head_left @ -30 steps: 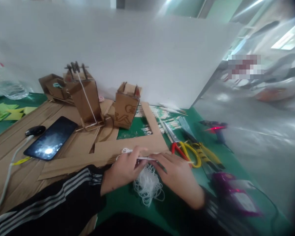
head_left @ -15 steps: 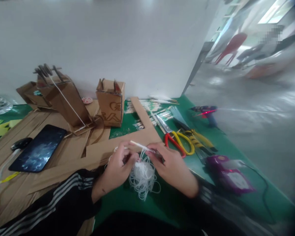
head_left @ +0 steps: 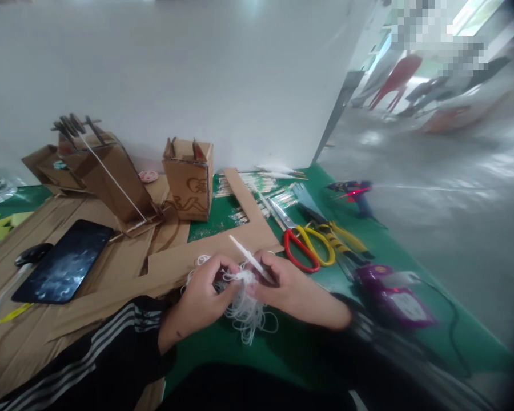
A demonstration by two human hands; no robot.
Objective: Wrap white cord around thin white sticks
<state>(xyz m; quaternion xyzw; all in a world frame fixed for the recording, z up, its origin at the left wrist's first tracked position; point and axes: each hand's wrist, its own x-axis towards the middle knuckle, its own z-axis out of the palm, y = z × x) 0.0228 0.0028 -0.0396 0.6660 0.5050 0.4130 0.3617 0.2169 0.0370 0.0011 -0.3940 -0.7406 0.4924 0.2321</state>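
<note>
A loose tangle of white string (head_left: 249,319) hangs between my hands, over the green table top. My left hand (head_left: 208,291) is closed, its thumb and fingers pinching part of the bunched string. My right hand (head_left: 289,288) is closed round a thin white stick (head_left: 246,250), which slants up and left out of the fingers. String reaches across to the right fingertips as well. Whether any of it is wound on the stick I cannot tell. Beside the right hand lie scissors (head_left: 302,248) with one red and one yellow handle.
Cardboard strips (head_left: 214,242) lie just ahead. Further off stand a cardboard box (head_left: 188,188) and a leaning cardboard build (head_left: 113,182) with a string. A phone (head_left: 64,260) rests left. Pliers (head_left: 351,240), a glue gun (head_left: 353,194) and a purple power strip (head_left: 394,297) lie right.
The stick has tipped more upright in my right hand. My hands have drawn closer together over the string, and the view has shifted slightly.
</note>
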